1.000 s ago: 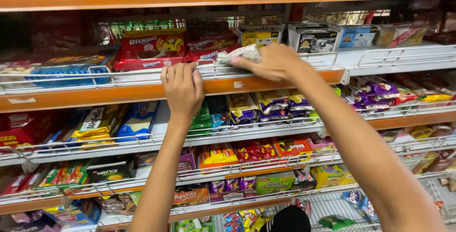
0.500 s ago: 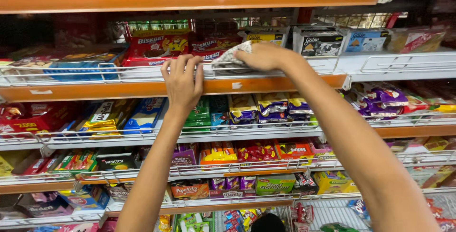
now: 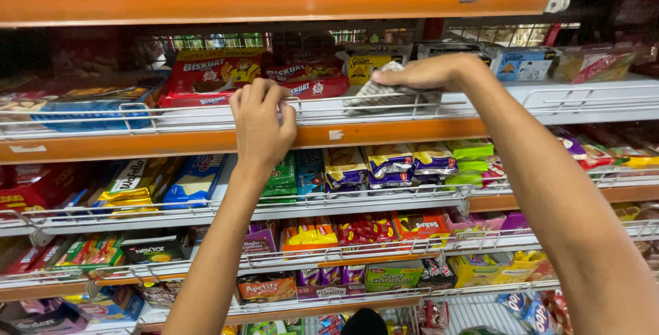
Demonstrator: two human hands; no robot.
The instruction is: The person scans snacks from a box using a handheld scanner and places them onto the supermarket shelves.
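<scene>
Two hands (image 3: 261,123) (image 3: 429,74) at the wire shelf rail (image 3: 206,112), grey packet (image 3: 381,91) behind.

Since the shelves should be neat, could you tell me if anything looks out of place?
Mostly tidy. One oddity: the grey patterned packet under the right hand lies tilted against the white wire rail, alone in a bare stretch beside the red biscuit boxes. The left hand grips that rail.

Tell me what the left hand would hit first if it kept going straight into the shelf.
Probably the red biscuit packs: the left hand rests at the white wire rail with its fingers pointing up and in towards them. Depth behind the rail is hard to judge.
</scene>
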